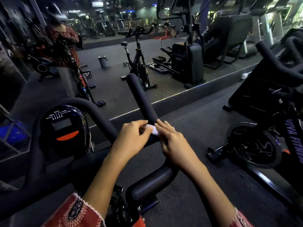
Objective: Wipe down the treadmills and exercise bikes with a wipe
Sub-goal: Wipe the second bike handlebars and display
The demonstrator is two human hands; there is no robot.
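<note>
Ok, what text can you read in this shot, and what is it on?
"SCAN", "TIME", "SPEED", "DIST", "CAL": small labels on the console in front.
"VA FITNE": cut off at both ends, on the right bike.
Lettering on the stair machine in the mirror: too blurred to read.

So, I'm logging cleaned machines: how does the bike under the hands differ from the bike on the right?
The near bike has the left hand and right hand at a wipe on its handlebar; the right bike stands untouched. The near bike shows a console; the right bike shows a flywheel and frame lettering. Both are black.
</note>
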